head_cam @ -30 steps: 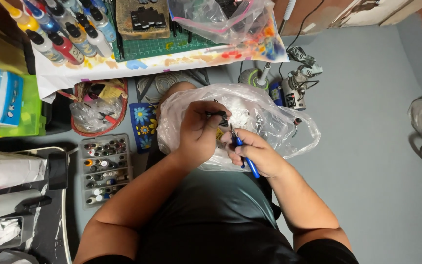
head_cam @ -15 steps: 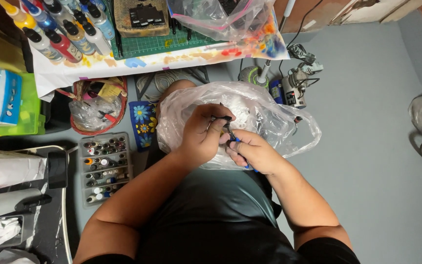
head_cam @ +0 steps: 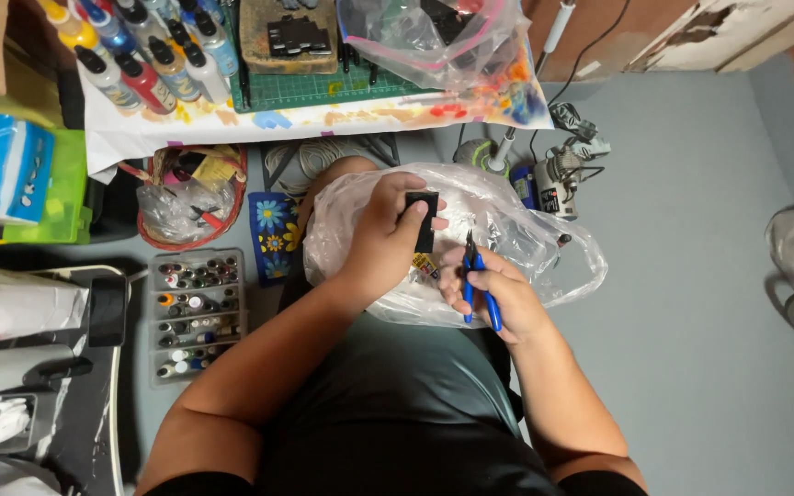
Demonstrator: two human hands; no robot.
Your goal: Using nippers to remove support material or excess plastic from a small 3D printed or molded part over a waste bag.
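A home craft corner: paint bottles point(head_cam: 140, 55), a green cutting mat point(head_cam: 323, 87), a tray of small pots point(head_cam: 195, 312).

Clear plastic bag point(head_cam: 516, 241) glossy, crinkled; black part point(head_cam: 424, 220) matt; cutter handles point(head_cam: 482, 298) blue (rubbery-looking).

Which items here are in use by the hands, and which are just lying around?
In use:
left hand holding a small black piece
right hand holding blue-handled cutters
clear plastic bag on the lap

Lying about:
paint bottles
green cutting mat
compartment tray
round basket
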